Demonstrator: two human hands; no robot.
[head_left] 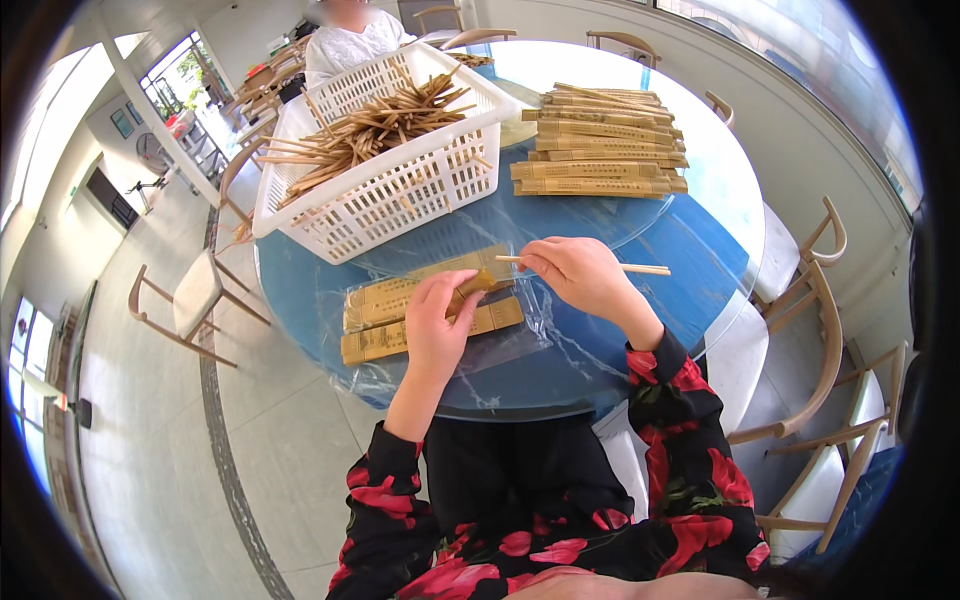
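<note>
The left hand (435, 325) pinches a brown paper sleeve (478, 283) open-end toward the right hand (580, 275), which grips chopsticks (640, 268) level with it. The white basket (385, 200), upper left on the counter (640, 330), sits within reach.

My hands meet in front of me: the left hand (437, 322) curled, fingers folded down, the right hand (577, 273) pinching with fingertips, both forearms in floral sleeves.

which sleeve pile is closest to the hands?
The small pile of tan paper sleeves under the left hand, at the near table edge; the bigger stack lies far across, beside the white basket.
</note>
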